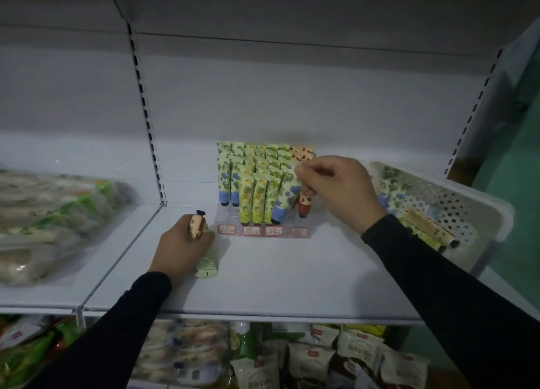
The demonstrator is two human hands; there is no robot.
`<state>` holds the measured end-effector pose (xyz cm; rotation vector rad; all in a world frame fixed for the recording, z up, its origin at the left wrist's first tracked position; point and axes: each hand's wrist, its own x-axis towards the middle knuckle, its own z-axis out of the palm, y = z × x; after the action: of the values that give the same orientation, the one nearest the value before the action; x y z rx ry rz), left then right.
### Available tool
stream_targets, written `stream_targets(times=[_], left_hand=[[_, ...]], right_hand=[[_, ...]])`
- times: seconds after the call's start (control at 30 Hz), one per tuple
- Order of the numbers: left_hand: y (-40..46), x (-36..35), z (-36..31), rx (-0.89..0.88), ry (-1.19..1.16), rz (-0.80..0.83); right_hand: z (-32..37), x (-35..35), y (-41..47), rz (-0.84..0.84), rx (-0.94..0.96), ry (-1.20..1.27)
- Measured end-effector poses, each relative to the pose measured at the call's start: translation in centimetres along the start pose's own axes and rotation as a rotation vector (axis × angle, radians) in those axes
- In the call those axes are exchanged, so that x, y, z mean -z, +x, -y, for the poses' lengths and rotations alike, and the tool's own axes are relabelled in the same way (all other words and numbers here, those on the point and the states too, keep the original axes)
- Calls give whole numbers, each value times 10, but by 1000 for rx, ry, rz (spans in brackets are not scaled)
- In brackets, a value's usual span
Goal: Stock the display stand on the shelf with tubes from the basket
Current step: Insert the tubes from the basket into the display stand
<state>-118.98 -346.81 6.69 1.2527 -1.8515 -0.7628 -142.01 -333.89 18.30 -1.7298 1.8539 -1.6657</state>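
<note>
Right hand (336, 190) pinches blue-flower tube (285, 198) over display stand (263, 231) on shelf, tilted: I judge it may topple neighbours. Left hand (181, 245) grips spare tubes (204, 242). Basket (467, 196) right.

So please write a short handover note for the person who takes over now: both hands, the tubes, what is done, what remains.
Left hand: rests on the white shelf, gripping two tubes, one red-capped, one pale green.
Right hand: pinches a blue-flowered tube over the clear tiered display stand.
Done: left and middle lanes mostly full.
Left: the rightmost lane, the held tubes, and the tubes in the white perforated basket.
</note>
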Motion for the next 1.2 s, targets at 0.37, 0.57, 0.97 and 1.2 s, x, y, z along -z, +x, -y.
stream_targets(times=[0.37,0.57,0.97,1.2], left_hand=[[7,-1,10,17,-56,10],[9,-2,12,6,-46,10],[7,0,10,-4,-82,17],[7,0,9,-19,-64,14]], right_hand=[[48,-86,63,179,221,-394],[43,-116,81,207,266,-616],[16,-127,82,196,201,-653],[20,-121,87,171,190,-660]])
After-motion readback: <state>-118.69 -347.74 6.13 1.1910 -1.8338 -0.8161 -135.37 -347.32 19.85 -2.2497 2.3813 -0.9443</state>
